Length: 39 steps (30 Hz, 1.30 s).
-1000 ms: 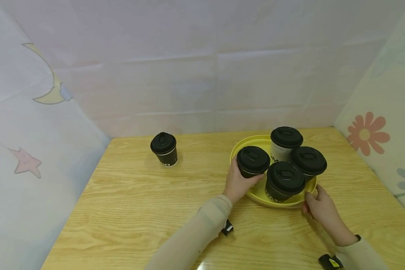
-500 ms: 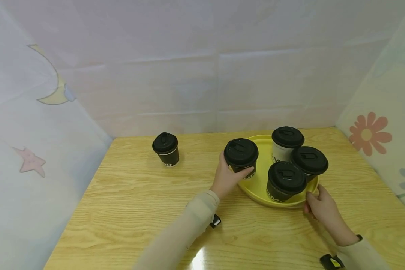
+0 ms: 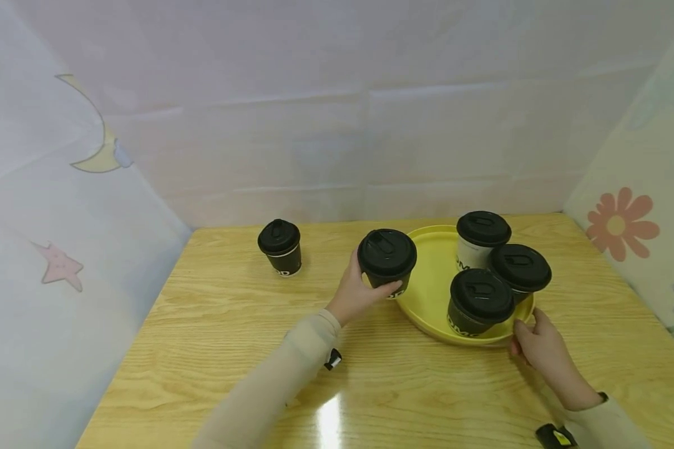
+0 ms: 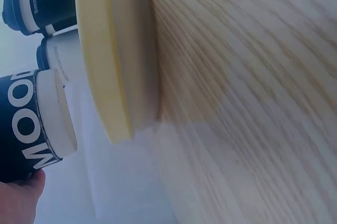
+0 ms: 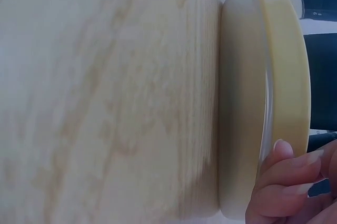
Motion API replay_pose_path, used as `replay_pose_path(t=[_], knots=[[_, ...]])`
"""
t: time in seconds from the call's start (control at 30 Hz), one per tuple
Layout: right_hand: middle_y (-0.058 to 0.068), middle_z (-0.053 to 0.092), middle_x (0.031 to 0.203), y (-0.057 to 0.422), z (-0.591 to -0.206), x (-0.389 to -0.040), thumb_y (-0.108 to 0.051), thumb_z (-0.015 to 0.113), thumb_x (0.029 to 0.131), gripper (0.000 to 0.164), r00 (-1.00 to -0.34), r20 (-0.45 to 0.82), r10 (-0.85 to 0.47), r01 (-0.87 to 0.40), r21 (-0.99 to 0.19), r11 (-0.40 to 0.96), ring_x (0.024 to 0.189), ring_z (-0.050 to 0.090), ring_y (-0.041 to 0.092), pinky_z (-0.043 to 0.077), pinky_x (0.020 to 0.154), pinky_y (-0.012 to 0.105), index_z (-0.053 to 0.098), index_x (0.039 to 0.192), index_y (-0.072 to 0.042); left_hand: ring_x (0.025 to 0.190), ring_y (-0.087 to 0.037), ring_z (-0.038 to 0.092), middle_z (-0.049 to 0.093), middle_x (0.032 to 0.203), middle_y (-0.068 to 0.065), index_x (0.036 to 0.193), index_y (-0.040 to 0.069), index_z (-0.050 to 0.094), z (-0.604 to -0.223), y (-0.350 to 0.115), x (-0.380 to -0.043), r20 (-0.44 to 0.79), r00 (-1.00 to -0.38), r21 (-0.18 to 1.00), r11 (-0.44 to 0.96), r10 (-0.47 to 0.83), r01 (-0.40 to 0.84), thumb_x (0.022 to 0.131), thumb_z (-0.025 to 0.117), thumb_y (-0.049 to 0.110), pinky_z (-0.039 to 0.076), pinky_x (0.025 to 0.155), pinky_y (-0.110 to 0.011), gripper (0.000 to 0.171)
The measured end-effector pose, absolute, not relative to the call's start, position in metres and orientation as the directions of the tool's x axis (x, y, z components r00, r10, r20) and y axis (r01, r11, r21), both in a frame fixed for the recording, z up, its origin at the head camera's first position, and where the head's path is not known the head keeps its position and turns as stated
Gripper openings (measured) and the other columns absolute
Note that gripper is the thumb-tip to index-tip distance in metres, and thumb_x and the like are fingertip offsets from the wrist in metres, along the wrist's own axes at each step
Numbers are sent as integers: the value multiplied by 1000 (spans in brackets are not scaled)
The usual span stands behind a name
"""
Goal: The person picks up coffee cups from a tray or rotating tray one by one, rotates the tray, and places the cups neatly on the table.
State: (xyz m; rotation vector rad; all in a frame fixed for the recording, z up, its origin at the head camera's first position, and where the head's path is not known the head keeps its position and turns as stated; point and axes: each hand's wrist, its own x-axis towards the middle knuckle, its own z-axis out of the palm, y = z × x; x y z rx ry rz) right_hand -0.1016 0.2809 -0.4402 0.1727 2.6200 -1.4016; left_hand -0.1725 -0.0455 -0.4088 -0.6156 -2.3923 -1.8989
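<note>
My left hand [image 3: 359, 292] grips a black paper coffee cup [image 3: 387, 257] with a black lid. In the left wrist view this cup [image 4: 23, 124] is lifted, its pale base clear of the round yellow tray [image 4: 100, 77]. On the right, my right hand [image 3: 543, 349] pinches the rim of the tray [image 3: 429, 305] at its near right side. Three lidded cups stand on the tray: a white one [image 3: 474, 252] at the back, a dark one [image 3: 521, 268] at the right and another dark one [image 3: 477, 305] in front. In the right wrist view, fingers [image 5: 287, 182] curl at the tray edge.
Another black lidded cup [image 3: 281, 249] stands alone on the wooden table [image 3: 224, 337], toward the back left. A pale cloth wall [image 3: 292, 143] rises behind the table, with printed side walls left and right.
My left hand has lifted the black coffee cup off the tray's left side and moved it leftward past the rim. The right hand stays at the tray's edge.
</note>
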Motion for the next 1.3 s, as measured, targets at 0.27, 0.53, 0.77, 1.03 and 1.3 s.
replay_pose_path(t=[0.27, 0.53, 0.77, 1.03, 1.3], knots=[[5, 56, 59, 283, -442, -102, -20, 24, 103, 62, -976, -215, 25, 191, -806, 561, 44, 44, 13, 39, 43, 28, 1, 137, 26, 135, -22, 38, 36, 148, -10, 150, 8, 25, -413, -63, -175, 256, -925, 936, 168, 280, 310, 82, 78, 11, 31, 110, -43, 86], [4, 55, 59, 282, -441, -102, -19, 24, 103, 63, -976, -217, 23, 192, -805, 562, 44, 44, 13, 40, 43, 28, 0, 138, 26, 137, -25, 36, 35, 148, -11, 150, 8, 25, -420, -79, -178, 252, -931, 936, 177, 264, 304, 83, 78, 12, 31, 111, -45, 85], [5, 55, 58, 281, -441, -101, -18, 25, 103, 59, -982, -185, 27, 167, -804, 570, 44, 43, 13, 40, 42, 28, 5, 137, 26, 134, -26, 39, 39, 147, -12, 150, 6, 27, -426, -89, -181, 279, -926, 931, 166, 254, 326, 83, 77, 8, 33, 110, -44, 83], [5, 56, 60, 282, -441, -102, -20, 24, 104, 63, -979, -205, 16, 177, -803, 569, 45, 44, 13, 41, 44, 28, -1, 139, 26, 134, -32, 39, 35, 149, -19, 151, 2, 22, -428, -98, -182, 241, -935, 939, 180, 259, 292, 82, 75, 0, 33, 110, -46, 86], [5, 56, 60, 283, -440, -102, -22, 22, 104, 65, -975, -224, 7, 188, -803, 565, 45, 44, 14, 40, 44, 29, -5, 139, 26, 133, -37, 39, 34, 146, -24, 148, -5, 23, -397, -103, -166, 213, -934, 942, 193, 287, 274, 86, 72, 2, 32, 110, -49, 79]])
